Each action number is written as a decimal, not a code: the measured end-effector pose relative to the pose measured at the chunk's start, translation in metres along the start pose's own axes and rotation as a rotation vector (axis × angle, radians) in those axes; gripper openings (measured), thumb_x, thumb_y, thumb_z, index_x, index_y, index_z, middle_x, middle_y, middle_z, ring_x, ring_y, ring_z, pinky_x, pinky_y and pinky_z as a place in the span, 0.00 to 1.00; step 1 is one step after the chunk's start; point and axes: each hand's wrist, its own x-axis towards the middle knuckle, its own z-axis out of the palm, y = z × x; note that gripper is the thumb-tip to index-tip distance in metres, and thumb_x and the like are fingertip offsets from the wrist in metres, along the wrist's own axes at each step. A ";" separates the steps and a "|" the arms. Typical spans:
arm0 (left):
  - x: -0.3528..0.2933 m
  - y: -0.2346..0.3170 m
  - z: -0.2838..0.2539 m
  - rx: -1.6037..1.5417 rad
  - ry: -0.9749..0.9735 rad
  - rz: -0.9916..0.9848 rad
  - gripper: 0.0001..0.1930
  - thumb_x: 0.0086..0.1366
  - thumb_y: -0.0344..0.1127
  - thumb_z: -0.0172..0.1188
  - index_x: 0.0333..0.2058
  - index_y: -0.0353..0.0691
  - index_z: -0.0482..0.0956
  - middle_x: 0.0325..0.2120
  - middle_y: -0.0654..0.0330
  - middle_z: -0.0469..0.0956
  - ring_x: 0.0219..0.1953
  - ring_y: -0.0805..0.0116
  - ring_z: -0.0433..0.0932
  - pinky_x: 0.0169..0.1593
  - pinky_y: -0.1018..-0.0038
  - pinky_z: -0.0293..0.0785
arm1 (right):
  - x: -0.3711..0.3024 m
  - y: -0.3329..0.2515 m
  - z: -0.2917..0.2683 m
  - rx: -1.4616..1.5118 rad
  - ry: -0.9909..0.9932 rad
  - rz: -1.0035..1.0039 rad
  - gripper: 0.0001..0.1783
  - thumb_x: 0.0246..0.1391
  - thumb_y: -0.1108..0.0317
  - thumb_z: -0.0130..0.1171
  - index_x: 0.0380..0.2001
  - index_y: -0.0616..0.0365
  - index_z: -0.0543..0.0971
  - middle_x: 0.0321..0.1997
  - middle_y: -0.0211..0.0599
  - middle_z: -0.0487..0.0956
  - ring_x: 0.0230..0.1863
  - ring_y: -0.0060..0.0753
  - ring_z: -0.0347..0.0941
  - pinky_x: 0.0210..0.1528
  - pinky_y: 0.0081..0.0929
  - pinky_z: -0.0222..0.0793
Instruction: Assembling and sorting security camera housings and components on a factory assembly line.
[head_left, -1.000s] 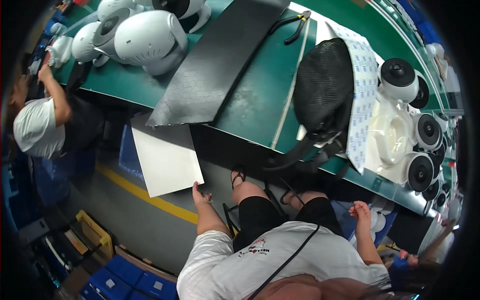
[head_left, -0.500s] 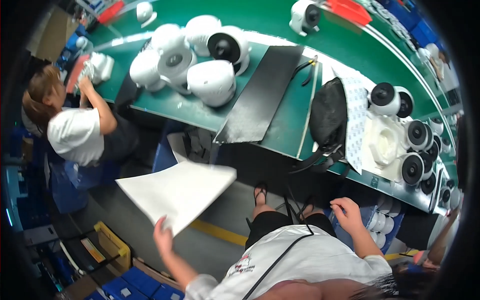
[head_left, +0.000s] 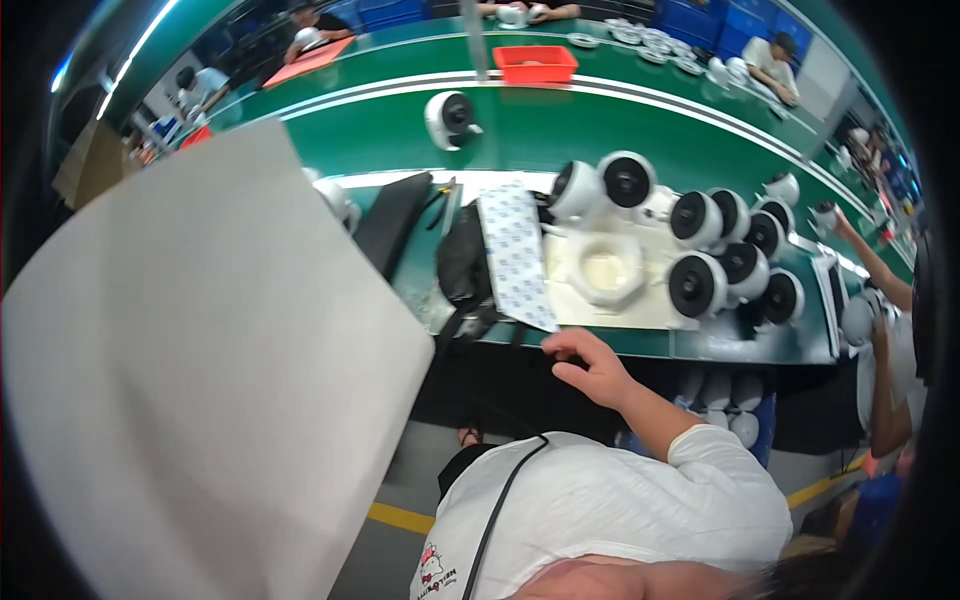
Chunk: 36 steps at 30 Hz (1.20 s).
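Note:
A large white sheet [head_left: 215, 370], apparently paper or thin board, is raised close on my left and fills much of the view. It hides my left hand and the left part of the bench. My right hand [head_left: 590, 370] hangs at the bench's front edge, fingers loosely bent and apart, holding nothing. Just beyond it lies a white sheet with a blue pattern [head_left: 515, 255], overlapping a black mesh bag [head_left: 463, 260] with straps. To the right of that sheet, a white octagonal ring-shaped piece [head_left: 605, 265] rests on a cream-coloured board [head_left: 635, 318].
Several white round-bodied devices with black faces [head_left: 697, 284] crowd the bench's right side. A black panel [head_left: 390, 225] and pliers [head_left: 441, 205] lie left of the bag. Farther off are a lone white device [head_left: 450, 118] and a red tray [head_left: 535, 65]. People work around.
The white sheet has risen from low on the left to close before me, covering my left hand. My view has turned right, and my right hand has moved up to the bench edge.

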 end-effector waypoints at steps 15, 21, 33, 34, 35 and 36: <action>-0.046 -0.500 0.290 -0.760 -0.080 -1.094 0.15 0.51 0.39 0.59 0.35 0.40 0.68 0.28 0.60 0.70 0.30 0.67 0.69 0.29 0.72 0.68 | -0.195 0.050 -0.103 0.141 1.367 0.187 0.48 0.41 0.51 0.63 0.59 0.54 0.48 0.62 0.42 0.52 0.61 0.38 0.52 0.57 0.33 0.52; -0.079 -0.577 0.411 -1.078 -0.494 -0.985 0.16 0.46 0.35 0.62 0.34 0.42 0.68 0.31 0.61 0.69 0.32 0.67 0.69 0.28 0.75 0.69 | -0.267 0.059 0.027 0.548 2.000 -0.057 0.28 0.47 0.62 0.60 0.51 0.58 0.65 0.43 0.30 0.72 0.43 0.23 0.67 0.45 0.27 0.64; -0.141 -0.345 0.806 -0.747 -1.216 -0.556 0.29 0.49 0.31 0.58 0.51 0.37 0.61 0.41 0.43 0.69 0.45 0.46 0.69 0.48 0.62 0.67 | -0.382 0.134 0.123 0.369 2.552 0.620 0.26 0.54 0.59 0.52 0.52 0.62 0.64 0.49 0.38 0.70 0.47 0.35 0.67 0.48 0.30 0.62; -0.150 -0.339 0.825 -0.738 -1.225 -0.571 0.29 0.49 0.31 0.58 0.51 0.37 0.61 0.41 0.43 0.69 0.45 0.46 0.69 0.48 0.62 0.67 | -0.392 0.143 0.109 0.390 2.544 0.630 0.26 0.54 0.59 0.52 0.52 0.62 0.64 0.49 0.38 0.70 0.47 0.35 0.67 0.48 0.29 0.62; -0.159 -0.333 0.844 -0.672 -1.348 -0.654 0.30 0.49 0.32 0.59 0.52 0.38 0.61 0.43 0.43 0.68 0.46 0.46 0.68 0.49 0.62 0.66 | -0.399 0.156 0.093 0.433 2.587 0.668 0.26 0.52 0.56 0.54 0.50 0.63 0.67 0.46 0.38 0.72 0.45 0.33 0.68 0.46 0.28 0.63; -0.175 -0.330 0.860 -0.592 -1.483 -0.737 0.30 0.49 0.33 0.59 0.52 0.39 0.60 0.46 0.42 0.67 0.47 0.47 0.68 0.50 0.63 0.65 | -0.400 0.167 0.068 0.462 2.564 0.692 0.26 0.52 0.56 0.54 0.50 0.63 0.67 0.46 0.38 0.72 0.45 0.33 0.68 0.46 0.28 0.63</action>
